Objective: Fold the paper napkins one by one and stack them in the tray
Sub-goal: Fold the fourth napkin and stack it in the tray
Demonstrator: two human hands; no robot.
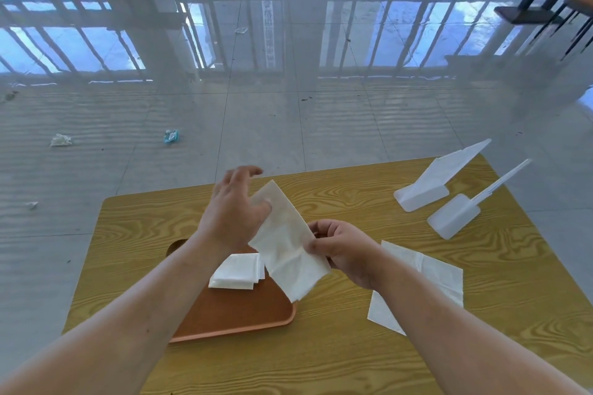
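Observation:
I hold a white paper napkin point(285, 240) in the air above the table, folded into a long strip that slants from upper left to lower right. My left hand point(236, 208) pinches its upper part with thumb and palm, the other fingers spread. My right hand point(341, 248) grips its right edge near the middle. Below sits a brown tray point(237, 314) holding a small stack of folded napkins point(237, 271). Unfolded napkins point(426, 279) lie flat on the table to the right, partly hidden by my right forearm.
The wooden table point(353, 346) has two white plastic stands point(426, 186) point(459, 212) at its far right corner. Beyond the far edge is a glossy tiled floor with scraps of litter point(171, 136). Dark table legs stand at the far corners of the room.

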